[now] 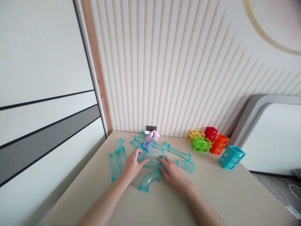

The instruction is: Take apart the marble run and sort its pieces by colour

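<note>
A straight translucent teal toy track tube lies crosswise between my hands. My left hand is closed on its left end, thumb in front and fingers behind. My right hand has its fingers curled at the right end of the tube; its exact grip is partly hidden. Just below, another straight teal piece is partly covered. A curved teal piece lies on the table nearest me, close to my right thumb. Behind the held tube sit a small blue cube frame and a lilac faceted piece.
More teal track pieces lie left and right on the beige table. At the right stand yellow, green, red, orange and teal block frames. A ribbed wall borders the back.
</note>
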{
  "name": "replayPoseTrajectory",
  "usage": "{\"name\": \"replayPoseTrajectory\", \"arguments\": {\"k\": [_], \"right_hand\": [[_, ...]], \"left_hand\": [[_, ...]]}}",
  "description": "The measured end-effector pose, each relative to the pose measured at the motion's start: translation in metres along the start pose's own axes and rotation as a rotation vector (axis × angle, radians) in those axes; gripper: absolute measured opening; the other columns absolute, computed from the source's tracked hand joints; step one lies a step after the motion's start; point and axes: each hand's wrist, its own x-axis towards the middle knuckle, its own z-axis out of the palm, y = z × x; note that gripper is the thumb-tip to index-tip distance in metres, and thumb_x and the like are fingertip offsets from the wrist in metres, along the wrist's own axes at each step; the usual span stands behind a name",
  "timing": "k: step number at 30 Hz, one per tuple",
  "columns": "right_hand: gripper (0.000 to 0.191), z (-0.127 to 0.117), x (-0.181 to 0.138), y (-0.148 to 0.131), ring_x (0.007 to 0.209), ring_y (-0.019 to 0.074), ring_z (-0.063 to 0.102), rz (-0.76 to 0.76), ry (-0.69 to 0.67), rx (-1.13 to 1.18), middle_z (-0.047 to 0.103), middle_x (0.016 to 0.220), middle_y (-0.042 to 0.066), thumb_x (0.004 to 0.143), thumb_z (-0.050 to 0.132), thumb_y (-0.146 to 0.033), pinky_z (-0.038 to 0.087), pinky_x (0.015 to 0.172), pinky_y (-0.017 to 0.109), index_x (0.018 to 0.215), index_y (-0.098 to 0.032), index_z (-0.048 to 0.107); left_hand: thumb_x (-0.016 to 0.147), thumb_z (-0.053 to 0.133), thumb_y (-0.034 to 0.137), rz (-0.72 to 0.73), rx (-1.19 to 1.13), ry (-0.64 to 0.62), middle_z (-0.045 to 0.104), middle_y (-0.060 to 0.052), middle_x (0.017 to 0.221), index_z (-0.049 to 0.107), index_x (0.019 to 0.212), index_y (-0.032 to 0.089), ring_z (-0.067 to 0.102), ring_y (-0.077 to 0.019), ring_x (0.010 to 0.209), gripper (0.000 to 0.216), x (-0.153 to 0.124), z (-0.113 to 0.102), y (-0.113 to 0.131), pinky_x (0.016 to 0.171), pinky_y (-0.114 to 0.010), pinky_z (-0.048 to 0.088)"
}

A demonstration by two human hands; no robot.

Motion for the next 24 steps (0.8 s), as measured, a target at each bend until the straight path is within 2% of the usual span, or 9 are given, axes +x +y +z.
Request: {"name": "replayPoseTrajectory", "arguments": {"k": [5, 10, 15, 18, 24], "right_hand": [[0.038, -0.004, -0.001, 0.002, 0.115, 0.023, 0.063, -0.019, -0.031, 0.024, 0.065, 0.123, 0.009, 0.101, 0.043, -0.028, 0.046, 0.103, 0.035, 0.135, -0.028, 0.061], [0.038, -0.012, -0.001, 0.005, 0.123, 0.0248, 0.06, -0.068, -0.053, 0.039, 0.064, 0.132, 0.009, 0.101, 0.041, -0.024, 0.043, 0.108, 0.039, 0.131, -0.026, 0.064], [0.042, -0.018, -0.002, 0.0, 0.121, 0.0251, 0.061, -0.083, -0.076, 0.008, 0.066, 0.128, 0.009, 0.097, 0.043, -0.018, 0.044, 0.107, 0.04, 0.129, -0.027, 0.068], [0.045, -0.019, -0.004, -0.003, 0.128, 0.027, 0.055, -0.102, -0.072, -0.032, 0.062, 0.132, 0.01, 0.092, 0.046, -0.015, 0.042, 0.109, 0.043, 0.129, -0.03, 0.069], [0.029, -0.019, -0.006, -0.005, 0.131, 0.0285, 0.051, -0.125, -0.091, -0.026, 0.061, 0.128, 0.01, 0.097, 0.051, -0.028, 0.04, 0.11, 0.045, 0.113, -0.03, 0.075]], "left_hand": [[0.083, 0.07, 0.045, -0.007, 0.003, 0.002, 0.072, -0.001, 0.098, 0.055, 0.105, 0.026, 0.069, -0.0207, 0.078, 0.033, 0.0, 0.0, -0.001, 0.075, -0.034, 0.055], [0.084, 0.07, 0.045, -0.012, 0.028, 0.015, 0.071, -0.001, 0.093, 0.054, 0.104, 0.026, 0.067, -0.0206, 0.075, 0.032, 0.0, 0.0, -0.001, 0.072, -0.033, 0.055], [0.083, 0.07, 0.046, -0.015, 0.026, 0.009, 0.071, 0.0, 0.094, 0.055, 0.104, 0.026, 0.068, -0.0209, 0.076, 0.033, 0.0, 0.0, -0.002, 0.072, -0.033, 0.055], [0.085, 0.069, 0.044, -0.02, 0.031, -0.001, 0.071, -0.001, 0.095, 0.054, 0.105, 0.026, 0.069, -0.0216, 0.079, 0.031, 0.0, -0.001, 0.0, 0.073, -0.033, 0.055], [0.084, 0.07, 0.041, -0.027, 0.038, 0.001, 0.071, -0.001, 0.095, 0.053, 0.105, 0.026, 0.07, -0.0223, 0.079, 0.031, 0.0, -0.002, 0.003, 0.074, -0.034, 0.056]]}}
